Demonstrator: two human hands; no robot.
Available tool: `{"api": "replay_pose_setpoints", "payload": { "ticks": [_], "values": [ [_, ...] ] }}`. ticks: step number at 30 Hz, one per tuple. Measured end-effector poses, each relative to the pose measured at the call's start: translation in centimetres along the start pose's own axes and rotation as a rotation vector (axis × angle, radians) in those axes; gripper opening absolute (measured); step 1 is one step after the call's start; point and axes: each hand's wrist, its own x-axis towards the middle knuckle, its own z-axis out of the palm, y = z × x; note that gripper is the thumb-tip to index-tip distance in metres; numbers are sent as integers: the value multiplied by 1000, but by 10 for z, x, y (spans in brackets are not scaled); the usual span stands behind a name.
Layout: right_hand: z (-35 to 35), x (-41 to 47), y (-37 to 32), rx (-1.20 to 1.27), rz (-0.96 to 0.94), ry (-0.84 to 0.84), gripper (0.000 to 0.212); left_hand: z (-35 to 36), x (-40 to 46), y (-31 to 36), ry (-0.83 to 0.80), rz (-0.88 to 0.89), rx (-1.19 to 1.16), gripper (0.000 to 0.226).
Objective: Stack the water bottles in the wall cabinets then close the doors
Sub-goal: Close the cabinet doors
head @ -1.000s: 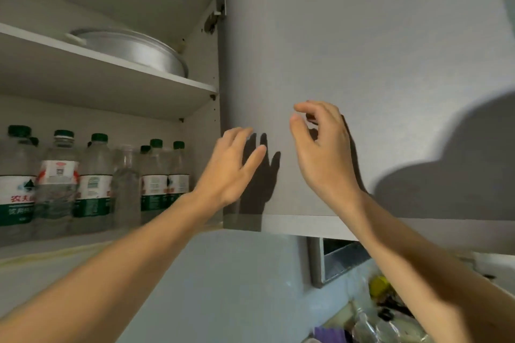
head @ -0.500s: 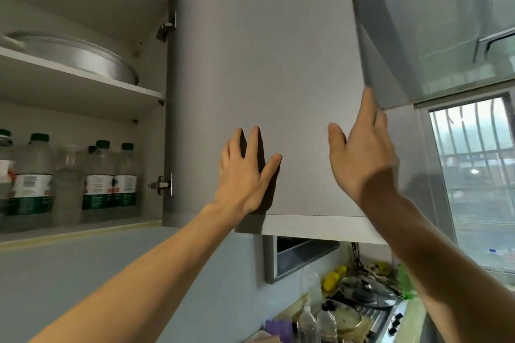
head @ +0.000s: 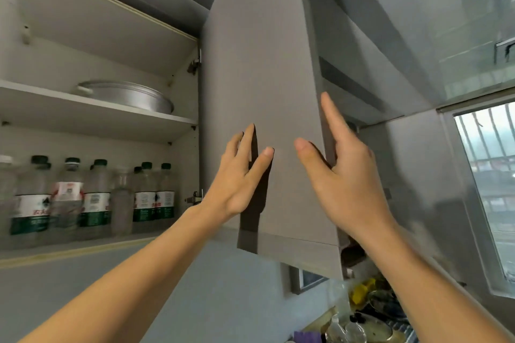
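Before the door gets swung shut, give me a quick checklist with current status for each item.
1. Water bottles upright on the lower shelf, behind its front edge: ok.
2. Metal pan fully on the upper shelf: ok.
3. Left hand flat against the door: ok.
4. Right hand at the door's free edge, fingers straight: ok.
5. Fingers clear of the closing gap: cannot tell.
6. Hinges unobstructed: ok.

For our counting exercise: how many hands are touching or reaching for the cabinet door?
2. The left hand lies flat on the door face; the right hand is at its right edge, fingers behind it.
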Motion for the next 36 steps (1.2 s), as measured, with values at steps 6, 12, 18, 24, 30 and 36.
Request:
{"api": "replay_pose_setpoints", "payload": {
  "ticks": [6,12,18,24,30,36],
  "values": [
    [70,-27,-53,514,21,-167,53,-101,-40,16,-99,-77,-189,63],
    [168,-47,-86,574,143,-261,52,-202,-90,28,-167,-303,-354,63],
    [256,-61,-122,464,182,-272,54,-275,-125,12,38,-473,-380,63],
    [323,-65,-134,288,94,-332,64,-312,-138,-22,178,-376,47,58],
    [373,-66,-111,133,-24,-400,73,-332,-144,-71,282,-257,276,83],
    [412,-63,-67,-18,-161,-419,80,-348,-135,-121,371,-298,405,86]
  ]
}}
